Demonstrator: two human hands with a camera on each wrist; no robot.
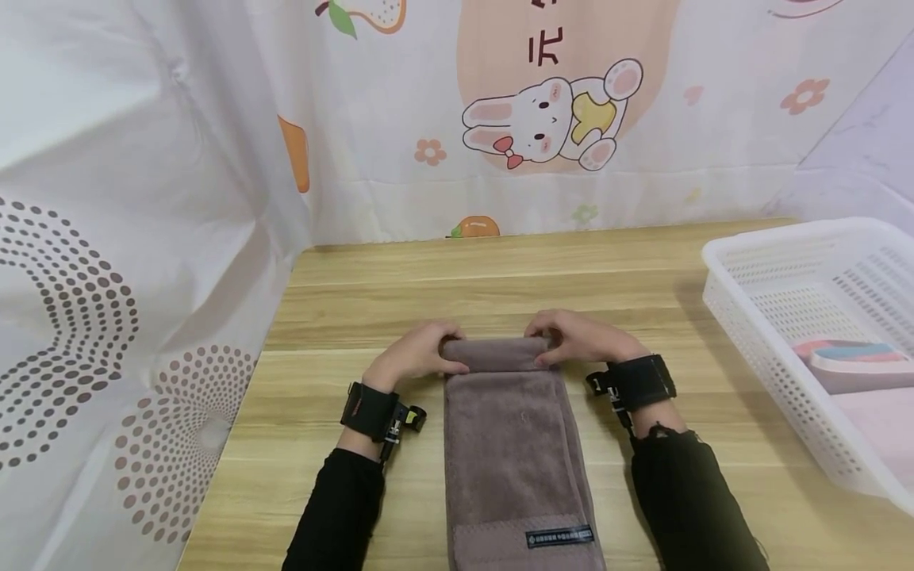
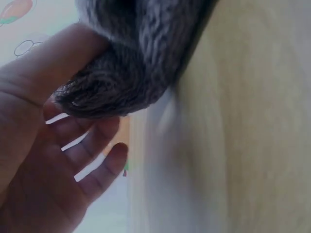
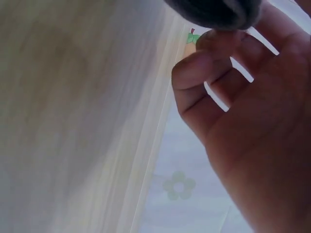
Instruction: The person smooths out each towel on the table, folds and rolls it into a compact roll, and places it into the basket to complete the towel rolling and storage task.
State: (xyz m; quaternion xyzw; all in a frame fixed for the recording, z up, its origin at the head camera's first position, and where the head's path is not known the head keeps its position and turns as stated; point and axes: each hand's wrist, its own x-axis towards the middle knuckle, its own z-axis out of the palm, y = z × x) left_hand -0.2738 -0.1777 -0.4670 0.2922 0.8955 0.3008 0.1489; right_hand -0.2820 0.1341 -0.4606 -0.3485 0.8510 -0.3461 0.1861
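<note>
A brown-grey towel [image 1: 514,444] lies lengthwise on the table, folded into a long strip with its far end rolled over. A dark label shows near its close end. My left hand [image 1: 417,354] grips the left end of the roll, thumb on the near side and fingers round the far side. At the roll's right end, my right hand [image 1: 581,339] holds it the same way. In the left wrist view the towel's rolled layers [image 2: 131,63] sit between thumb and fingers. The right wrist view shows only the tip of the roll [image 3: 218,12] by curled fingers.
A white plastic basket [image 1: 778,381] stands on the right of the wooden table [image 1: 357,293], with pink cloth [image 1: 878,424] and a coloured band-like item [image 1: 857,357] inside. A printed curtain [image 1: 385,190] hangs along the back, and a white dotted sheet [image 1: 143,238] covers the left side.
</note>
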